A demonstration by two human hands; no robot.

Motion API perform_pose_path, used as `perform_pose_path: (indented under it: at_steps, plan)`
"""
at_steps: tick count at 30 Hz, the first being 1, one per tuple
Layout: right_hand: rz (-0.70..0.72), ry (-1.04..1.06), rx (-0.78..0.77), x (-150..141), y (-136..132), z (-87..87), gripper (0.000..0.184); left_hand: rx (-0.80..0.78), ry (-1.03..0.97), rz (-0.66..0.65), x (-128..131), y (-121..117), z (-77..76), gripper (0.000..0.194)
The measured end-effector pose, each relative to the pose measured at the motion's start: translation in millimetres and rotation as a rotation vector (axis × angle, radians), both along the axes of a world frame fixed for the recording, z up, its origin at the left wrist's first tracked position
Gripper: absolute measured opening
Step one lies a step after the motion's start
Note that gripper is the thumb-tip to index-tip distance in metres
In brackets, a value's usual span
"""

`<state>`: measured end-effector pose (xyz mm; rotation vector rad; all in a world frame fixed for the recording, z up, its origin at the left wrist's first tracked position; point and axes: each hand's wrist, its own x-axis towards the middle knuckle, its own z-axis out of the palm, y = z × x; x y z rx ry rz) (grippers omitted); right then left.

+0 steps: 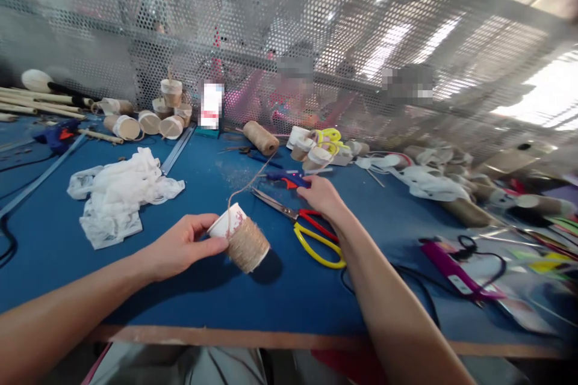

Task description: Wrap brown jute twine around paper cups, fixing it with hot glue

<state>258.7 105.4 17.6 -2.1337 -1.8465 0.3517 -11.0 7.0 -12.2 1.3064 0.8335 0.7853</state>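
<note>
Clock directions are taken from the cup, 12 pointing away from the person.

Tapered white paper cup wrapped in brown twine [248, 245]: near the front edge of the blue tabletop [189, 307], tilted, white rim toward 10 o'clock. A single strand runs from it to the brown twine spool [259, 137], lying on its side at 12 to 1 o'clock.

Left hand [187, 248]: thumb and fingers parted by the cup's width at most, pinching it near the bare rim.

Right hand [320, 195], 1 to 2 o'clock: fingers curled closed around the handle of a blue glue gun with an orange-red trigger [288, 178]; whether the gun is lifted, cannot tell.

Steel scissors with red and yellow handles [316, 245]: 2 to 3 o'clock, blades slightly parted.

Crumpled white lace fabric [129, 189]: 10 o'clock. Upright lit phone [210, 107]: between 11 and 12. Purple box [454, 267]: 3 o'clock, well apart.
</note>
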Motion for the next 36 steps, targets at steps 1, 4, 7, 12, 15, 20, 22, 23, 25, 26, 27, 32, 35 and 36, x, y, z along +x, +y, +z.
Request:
perform_pose_path:
  at_steps: [1, 4, 7, 12, 15, 20, 22, 23, 25, 26, 27, 32, 35, 36]
  plan:
    - [-0.007, 0.037, 0.047, -0.5, -6.2, 6.4, 0.029, 0.034, 0.024, -0.003, -0.4, 0.2, 0.0, 0.024]
    - [0.0, 0.164, 0.14, -2.7, -28.8, 24.1, 0.031, 0.123, 0.082, 0.01, -1.3, 0.6, -0.3, 0.028]
    - [0.086, 0.339, 0.057, -9.5, -49.8, 34.1, 0.021, 0.177, 0.127, 0.042, -1.2, 0.8, -0.3, 0.029]
    - [0.359, 0.664, -0.114, -27.5, -74.1, 38.1, 0.022, 0.153, 0.115, 0.093, -0.1, 3.0, -0.3, 0.024]
    - [0.396, 0.573, -0.114, -34.1, -85.2, 38.4, 0.023, 0.02, 0.034, 0.145, 1.4, 5.4, -0.5, 0.02]
    - [0.33, 0.455, -0.186, -39.1, -95.0, 32.0, 0.022, -0.137, -0.042, 0.174, 3.6, 6.9, 1.6, 0.021]
    - [0.343, 0.433, -0.167, -40.1, -95.7, 28.5, 0.02, -0.15, -0.026, 0.177, 3.9, 6.4, 3.0, 0.021]
    - [0.366, 0.416, -0.149, -40.2, -95.7, 27.0, 0.018, -0.149, -0.016, 0.177, 3.9, 6.2, 3.5, 0.021]
    - [0.43, 0.374, -0.102, -39.7, -95.9, 24.7, 0.015, -0.136, 0.001, 0.17, 3.7, 5.9, 4.2, 0.021]
    - [0.453, 0.347, -0.082, -39.3, -96.2, 23.8, 0.015, -0.124, 0.01, 0.166, 3.5, 6.0, 4.2, 0.021]
    - [0.471, 0.32, -0.063, -38.8, -96.7, 23.0, 0.016, -0.109, 0.021, 0.162, 3.4, 6.1, 3.9, 0.02]
    - [0.503, 0.168, 0.077, -34.6, -101.2, 19.2, 0.021, -0.012, 0.116, 0.153, 2.5, 6.9, 1.8, 0.023]
    - [0.641, -0.09, 0.16, -29.0, -102.1, 17.6, 0.028, 0.031, 0.17, 0.154, 2.1, 6.9, 0.6, 0.026]
    - [0.695, -0.176, 0.192, -26.9, -101.9, 17.2, 0.031, 0.04, 0.182, 0.152, 2.1, 7.0, 0.2, 0.027]
